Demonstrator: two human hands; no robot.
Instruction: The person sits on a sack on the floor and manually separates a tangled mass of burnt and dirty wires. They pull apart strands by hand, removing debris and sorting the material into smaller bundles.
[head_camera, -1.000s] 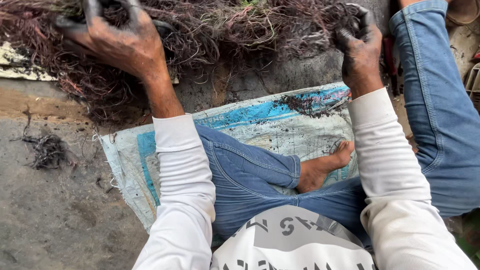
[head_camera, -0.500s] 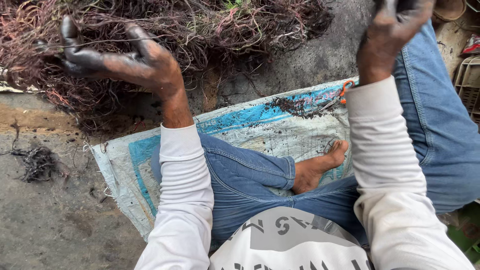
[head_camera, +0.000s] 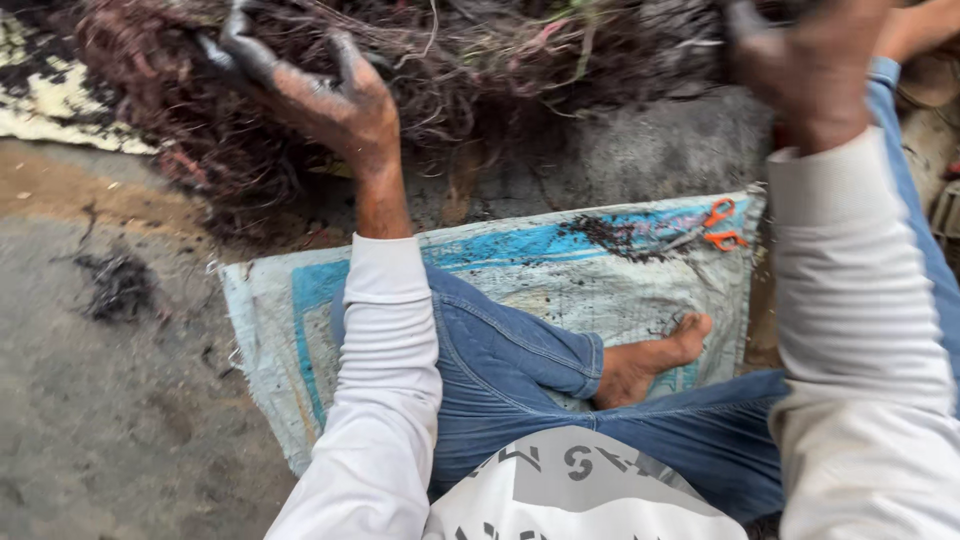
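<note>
Left hand (head_camera: 330, 105), right hand (head_camera: 810, 70) — both in root tangle (head_camera: 500, 60).

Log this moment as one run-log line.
left hand: soiled, fingers spread in tangled root pile | right hand: raised, blurred, grip unclear | orange scissors: lying on woven sack mat
</note>
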